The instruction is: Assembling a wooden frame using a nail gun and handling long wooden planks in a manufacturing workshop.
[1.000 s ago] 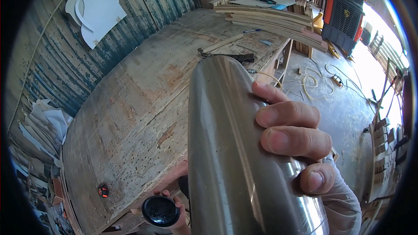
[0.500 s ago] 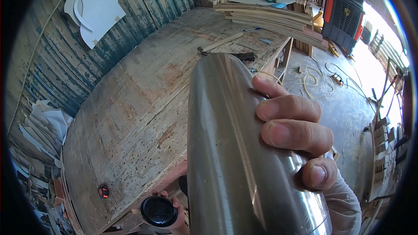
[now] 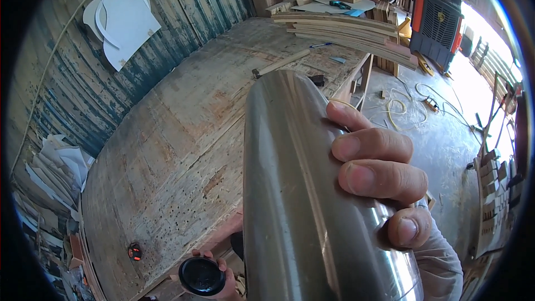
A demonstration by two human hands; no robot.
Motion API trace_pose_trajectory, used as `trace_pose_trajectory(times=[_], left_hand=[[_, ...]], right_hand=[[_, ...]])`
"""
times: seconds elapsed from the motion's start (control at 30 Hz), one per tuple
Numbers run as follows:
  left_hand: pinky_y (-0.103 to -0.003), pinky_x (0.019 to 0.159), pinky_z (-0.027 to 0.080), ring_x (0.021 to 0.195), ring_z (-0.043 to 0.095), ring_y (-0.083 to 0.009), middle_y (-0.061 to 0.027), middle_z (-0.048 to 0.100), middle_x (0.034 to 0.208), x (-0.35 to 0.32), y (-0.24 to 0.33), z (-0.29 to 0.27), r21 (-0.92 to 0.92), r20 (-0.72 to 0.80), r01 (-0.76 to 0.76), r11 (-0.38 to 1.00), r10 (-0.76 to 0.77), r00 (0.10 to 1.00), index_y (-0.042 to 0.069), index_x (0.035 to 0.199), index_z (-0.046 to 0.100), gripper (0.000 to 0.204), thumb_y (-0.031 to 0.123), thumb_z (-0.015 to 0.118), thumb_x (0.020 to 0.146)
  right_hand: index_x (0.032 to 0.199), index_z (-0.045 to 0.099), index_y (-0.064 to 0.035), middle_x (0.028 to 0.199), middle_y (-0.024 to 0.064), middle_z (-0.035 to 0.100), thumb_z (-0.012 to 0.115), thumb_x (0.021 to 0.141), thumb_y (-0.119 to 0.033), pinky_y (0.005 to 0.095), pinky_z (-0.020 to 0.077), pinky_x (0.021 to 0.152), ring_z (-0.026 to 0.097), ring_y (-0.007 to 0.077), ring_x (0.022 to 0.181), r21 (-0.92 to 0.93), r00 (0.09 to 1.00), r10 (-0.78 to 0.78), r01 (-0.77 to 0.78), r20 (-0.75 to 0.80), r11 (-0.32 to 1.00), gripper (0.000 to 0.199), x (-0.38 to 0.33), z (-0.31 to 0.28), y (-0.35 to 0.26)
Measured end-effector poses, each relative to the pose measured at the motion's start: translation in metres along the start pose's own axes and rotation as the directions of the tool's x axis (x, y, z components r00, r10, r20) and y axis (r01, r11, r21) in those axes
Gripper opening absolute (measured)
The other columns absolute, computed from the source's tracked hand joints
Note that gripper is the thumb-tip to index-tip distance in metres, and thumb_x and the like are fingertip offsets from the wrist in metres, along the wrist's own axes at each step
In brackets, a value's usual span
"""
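A large shiny metal tumbler point(image 3: 295, 189) rises close in front of me, its narrower end pointing away. My right hand point(image 3: 384, 167) is wrapped round its right side, fingers curled over the steel. The tumbler's near end runs out of the picture. Low down, left of the tumbler, my left hand point(image 3: 225, 278) grips a round black lid point(image 3: 202, 276), whose flat face is turned up toward me. Part of that hand is hidden behind the lid.
A worn wooden workbench point(image 3: 184, 128) carries a hammer point(image 3: 281, 62), a red-and-black tape measure point(image 3: 134, 251) and stacked curved boards point(image 3: 345, 33). Corrugated wall point(image 3: 184, 17) stands at left. Cables point(image 3: 395, 106) lie on the floor at right, near a black-and-red machine point(image 3: 437, 22).
The view has shifted slightly, so the bench and hammer sit a little lower. Both hands keep their holds, and the tumbler and lid stay almost in place.
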State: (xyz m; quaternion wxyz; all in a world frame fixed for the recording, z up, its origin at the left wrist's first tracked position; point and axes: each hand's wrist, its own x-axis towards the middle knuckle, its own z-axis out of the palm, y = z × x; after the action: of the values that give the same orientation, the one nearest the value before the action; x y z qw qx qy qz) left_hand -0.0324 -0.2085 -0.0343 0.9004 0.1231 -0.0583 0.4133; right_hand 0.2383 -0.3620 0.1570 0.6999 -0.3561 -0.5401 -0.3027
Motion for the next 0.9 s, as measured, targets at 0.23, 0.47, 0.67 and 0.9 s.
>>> trace_pose_trajectory(times=[0.23, 0.47, 0.67, 0.9], left_hand=[[-0.052, 0.096, 0.040, 0.120, 0.045, -0.0409, -0.0207, 0.045, 0.137, 0.005, 0.000, -0.003, -0.077, 0.006, 0.056, 0.995, -0.055, 0.998, 0.001, 0.138, 0.037, 0.090, 0.057, 0.069, 0.075], [-0.051, 0.094, 0.041, 0.121, 0.045, -0.0389, -0.0210, 0.046, 0.135, 0.003, 0.001, 0.000, -0.107, 0.005, 0.054, 0.993, -0.054, 0.999, 0.001, 0.138, 0.037, 0.093, 0.059, 0.069, 0.074], [-0.049, 0.090, 0.043, 0.120, 0.047, -0.0378, -0.0206, 0.047, 0.133, 0.001, 0.005, -0.002, -0.061, -0.023, 0.021, 0.998, -0.022, 0.999, -0.001, 0.137, 0.038, 0.093, 0.061, 0.068, 0.075], [-0.047, 0.086, 0.044, 0.116, 0.050, -0.0354, -0.0201, 0.050, 0.128, 0.066, 0.073, 0.046, 0.992, -0.001, 0.101, 0.079, -0.782, 0.623, -0.003, 0.133, 0.040, 0.096, 0.067, 0.066, 0.073]], right_hand=[[0.125, 0.049, -0.0293, 0.118, 0.0046, 0.052, 0.053, 0.091, -0.020, 0.0603, 0.0381, 0.104, 0.049, 0.0262, 0.113, -0.089, 0.996, 0.081, -0.077, 0.042, 0.993, 0.036, 0.002, -0.007, -0.009], [0.126, 0.047, -0.0299, 0.119, 0.0046, 0.052, 0.055, 0.089, -0.017, 0.0599, 0.0382, 0.104, 0.049, 0.0263, 0.114, -0.064, 0.996, 0.064, -0.060, 0.057, 0.996, 0.040, 0.002, -0.003, -0.004], [0.123, 0.051, -0.0308, 0.118, 0.0043, 0.053, 0.049, 0.092, -0.020, 0.0604, 0.0367, 0.105, 0.049, 0.0265, 0.114, -0.021, 0.996, 0.077, -0.077, 0.038, 0.997, 0.033, 0.003, -0.002, -0.006], [0.120, 0.054, -0.0315, 0.117, 0.0040, 0.054, 0.043, 0.094, -0.023, 0.0606, 0.0355, 0.105, 0.048, 0.0264, 0.115, 0.002, 0.984, 0.172, -0.172, 0.037, 0.985, 0.029, 0.007, -0.002, -0.020]])
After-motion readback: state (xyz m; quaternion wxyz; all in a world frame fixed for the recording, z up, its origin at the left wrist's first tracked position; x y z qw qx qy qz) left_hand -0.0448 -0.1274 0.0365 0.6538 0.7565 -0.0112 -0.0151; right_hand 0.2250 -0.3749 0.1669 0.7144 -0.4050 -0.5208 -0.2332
